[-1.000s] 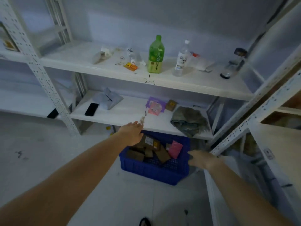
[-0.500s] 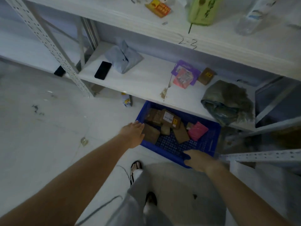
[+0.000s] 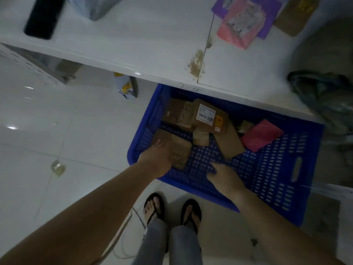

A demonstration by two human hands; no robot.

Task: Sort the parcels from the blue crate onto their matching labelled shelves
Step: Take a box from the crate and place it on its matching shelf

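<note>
The blue crate (image 3: 277,178) stands on the floor, its far end tucked under the white shelf (image 3: 143,54). Inside lie several brown cardboard parcels, one with a white label (image 3: 206,114), and a pink parcel (image 3: 261,135). My left hand (image 3: 158,157) lies flat on a brown parcel (image 3: 181,152) at the crate's near left corner, fingers blurred. My right hand (image 3: 223,175) reaches into the crate's bare mesh bottom, fingers spread and holding nothing.
On the shelf lie a black phone (image 3: 43,16), a grey bag (image 3: 101,6), a pink-and-purple packet (image 3: 244,22), a brown parcel (image 3: 295,16) and a dark green bundle (image 3: 322,96). My sandalled feet (image 3: 172,209) stand just before the crate. A wrapper (image 3: 126,87) lies on the floor.
I have bent down over the crate. Both hands dropped from its near rim into it, the left onto the brown parcel, the right onto the mesh floor.
</note>
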